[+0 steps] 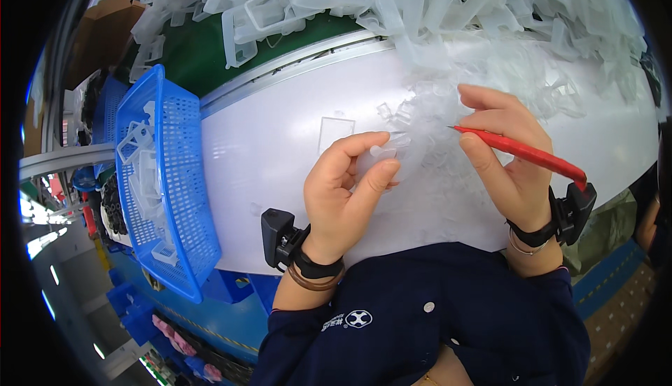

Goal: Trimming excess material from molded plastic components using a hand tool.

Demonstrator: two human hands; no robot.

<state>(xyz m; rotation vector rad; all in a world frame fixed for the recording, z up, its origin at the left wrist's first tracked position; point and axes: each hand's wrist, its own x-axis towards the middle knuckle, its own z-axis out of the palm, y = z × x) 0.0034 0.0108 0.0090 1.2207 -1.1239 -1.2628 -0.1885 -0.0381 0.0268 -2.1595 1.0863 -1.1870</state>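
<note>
My left hand [350, 183], over the middle of the white table, pinches a small translucent plastic part [383, 153] between thumb and fingers. Part of that piece is hidden behind the fingers. To its right, my right hand [509, 151] holds a slim red-handled tool [521, 149] with a thin pointed tip, aimed left toward the plastic part but apart from it. The handle runs between thumb and fingers, its bent end reaching past the wrist. Small clear plastic bits [441, 148] lie scattered on the table between the hands. Just beyond my left hand lies a thin rectangular clear frame [336, 132].
A blue perforated basket [183, 197] at the table's left edge contains several translucent parts. Across the far side, a large heap of translucent plastic pieces [420, 8] covers a green surface [189, 64] and spills onto the white table [241, 155]. A metal rail [294, 62] separates the two surfaces.
</note>
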